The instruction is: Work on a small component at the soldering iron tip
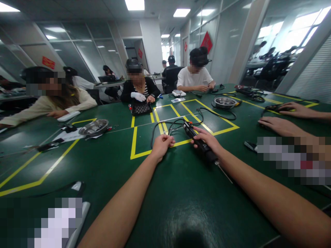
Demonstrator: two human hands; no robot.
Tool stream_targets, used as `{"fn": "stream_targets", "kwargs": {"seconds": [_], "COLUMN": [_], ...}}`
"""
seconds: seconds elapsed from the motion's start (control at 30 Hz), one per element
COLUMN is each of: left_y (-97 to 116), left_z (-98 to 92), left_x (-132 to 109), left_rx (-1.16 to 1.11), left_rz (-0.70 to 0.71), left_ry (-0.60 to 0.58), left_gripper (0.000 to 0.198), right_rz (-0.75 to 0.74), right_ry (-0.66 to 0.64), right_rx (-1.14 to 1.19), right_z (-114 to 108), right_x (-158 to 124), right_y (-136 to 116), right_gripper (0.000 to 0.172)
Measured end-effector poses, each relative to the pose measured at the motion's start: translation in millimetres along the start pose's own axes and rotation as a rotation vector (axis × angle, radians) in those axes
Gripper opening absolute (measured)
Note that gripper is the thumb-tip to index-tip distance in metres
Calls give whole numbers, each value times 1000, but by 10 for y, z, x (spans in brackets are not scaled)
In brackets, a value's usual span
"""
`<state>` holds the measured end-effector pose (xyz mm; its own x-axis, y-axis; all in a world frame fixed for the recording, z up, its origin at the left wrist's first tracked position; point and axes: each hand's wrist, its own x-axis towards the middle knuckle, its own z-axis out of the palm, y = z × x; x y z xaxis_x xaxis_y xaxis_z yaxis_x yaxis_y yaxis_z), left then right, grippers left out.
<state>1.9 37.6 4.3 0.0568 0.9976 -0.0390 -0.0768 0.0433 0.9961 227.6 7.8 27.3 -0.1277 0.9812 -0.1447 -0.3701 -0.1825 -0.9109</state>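
Slim black electric screwdriver [207,150] gripped in the right hand [210,140] at a glossy green table [155,196]

The right hand was wrapped around the tool's smooth, tubular body, its fingers clamped on the far half. The screwdriver slanted across the palm, and its thin, straight metal bit [224,173] pointed back toward the wearer, alongside the right forearm. The left hand [161,146] stood just to the left, thumb and forefinger pinched together, the other fingers curled; whether anything small sat between the tips could not be told. Beyond both hands, a rubbery-looking black cable [151,135] curved in loose loops near the tool's far end.

The tabletop had a hard sheen that mirrored the ceiling lights. Flat strips of yellow tape [133,143] formed angular outlines on it. Farther off to the right stood a round, polished steel bowl [225,107]; a second shiny metal bowl [96,128] lay at the left near a white paper sheet [67,135]. Across the table, a co-worker's white-gloved hand [138,96] was at a black rectangular tray [141,109] with a pocketed surface.
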Motion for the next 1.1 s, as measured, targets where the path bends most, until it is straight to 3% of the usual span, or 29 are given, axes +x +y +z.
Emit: {"fn": "stream_targets", "kwargs": {"seconds": [0.17, 0.33, 0.47, 0.73, 0.83, 0.97, 1.1], "left_y": [-18, -66, -88, -37, -4, 48, 111], "left_z": [-20, -21, -65, -149, -52, 77, 103], "left_x": [8, 33, 61, 76, 37, -24, -67], "left_rx": [78, 97, 290, 620, 576, 287, 373], "left_rz": [28, 56, 148, 266, 317, 307, 444], "left_ry": [-18, -27, -11, 178, 143, -6, -2], "left_gripper": [21, 17, 16, 26, 25, 34, 49], "right_rz": [128, 126, 41, -180, -216, -478, -586], "right_ry": [80, 120, 131, -23, -83, -122, -137], "right_rx": [387, 405, 192, -346, -568, -793, -955], "right_z": [-180, -192, -148, 91, 150, 169, 162], "right_x": [123, 163, 141, -118, -186, -201, -188], "right_y": [2, 42, 48, 105, 153, 229, 285], "right_gripper": [54, 54, 64, 77, 81, 71, 68]}}
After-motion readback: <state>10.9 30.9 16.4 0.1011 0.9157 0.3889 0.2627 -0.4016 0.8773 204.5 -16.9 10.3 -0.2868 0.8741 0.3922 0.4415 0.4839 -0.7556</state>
